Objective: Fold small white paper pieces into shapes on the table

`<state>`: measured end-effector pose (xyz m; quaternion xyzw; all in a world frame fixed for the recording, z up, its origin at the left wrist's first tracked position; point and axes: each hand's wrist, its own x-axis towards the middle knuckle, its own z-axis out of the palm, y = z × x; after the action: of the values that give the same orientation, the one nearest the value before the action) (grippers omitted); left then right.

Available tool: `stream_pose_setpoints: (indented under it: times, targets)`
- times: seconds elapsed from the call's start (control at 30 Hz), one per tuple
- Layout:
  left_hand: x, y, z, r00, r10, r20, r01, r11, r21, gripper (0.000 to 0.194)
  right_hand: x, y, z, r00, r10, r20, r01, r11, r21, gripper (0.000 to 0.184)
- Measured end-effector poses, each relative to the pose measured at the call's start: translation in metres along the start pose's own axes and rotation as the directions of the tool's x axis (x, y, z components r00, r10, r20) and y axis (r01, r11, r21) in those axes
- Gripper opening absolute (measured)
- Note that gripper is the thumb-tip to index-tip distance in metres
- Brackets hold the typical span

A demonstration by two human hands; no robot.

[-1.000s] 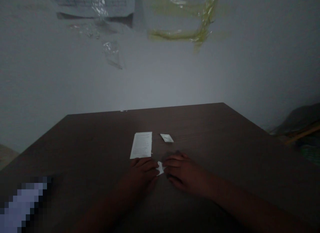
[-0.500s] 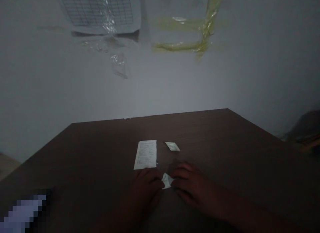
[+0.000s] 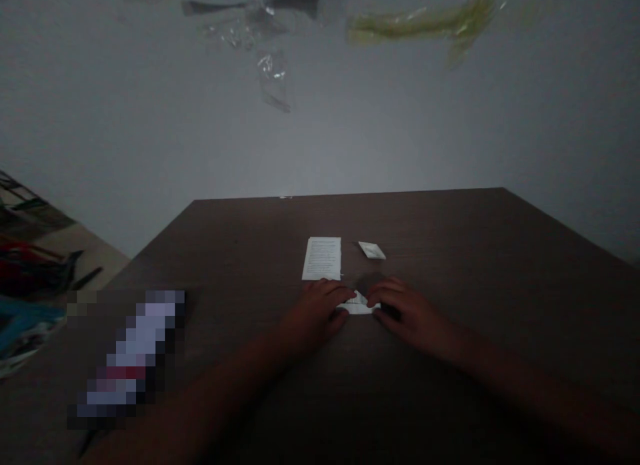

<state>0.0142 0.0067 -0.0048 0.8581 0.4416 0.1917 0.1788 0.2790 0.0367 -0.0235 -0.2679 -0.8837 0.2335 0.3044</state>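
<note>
A small folded piece of paper (image 3: 358,308) lies on the dark table between my hands, its top coming to a point and its lower edge running straight. My left hand (image 3: 326,305) grips its left end, fingers above and thumb below. At the other end my right hand (image 3: 400,306) holds it the same way, with fingers curled. Just beyond the left hand is a printed sheet (image 3: 323,258), lying flat. Farther to the right rests a second small folded paper (image 3: 373,250), roughly diamond-shaped. The dim light hides the fold details.
The brown table (image 3: 425,218) meets a pale wall (image 3: 350,132) with tape strips (image 3: 415,24) on it. A blurred-out, bright-faced flat object (image 3: 137,348) lies on the table at left. Beyond the left edge, coloured items (image 3: 30,265) are on the floor.
The view has tilted down and turned left, so the table sits higher and farther right. More of the folded paper's straight lower edge shows between my hands.
</note>
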Motion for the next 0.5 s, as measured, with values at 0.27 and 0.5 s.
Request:
stream_pose_setpoints:
  times: [0.27, 0.5]
  targets:
    - [0.003, -0.008, 0.002, 1.0, 0.012, -0.024, -0.014, 0.997, -0.078, 0.04, 0.006, -0.007, -0.001, 0.996, 0.092, 0.022, -0.091, 0.995, -0.04, 0.02]
    - [0.002, -0.012, 0.002, 1.0, -0.013, -0.028, 0.011, 0.998, -0.06, 0.037, 0.006, -0.004, 0.004, 0.99, 0.135, 0.038, -0.132, 0.989, -0.061, 0.027]
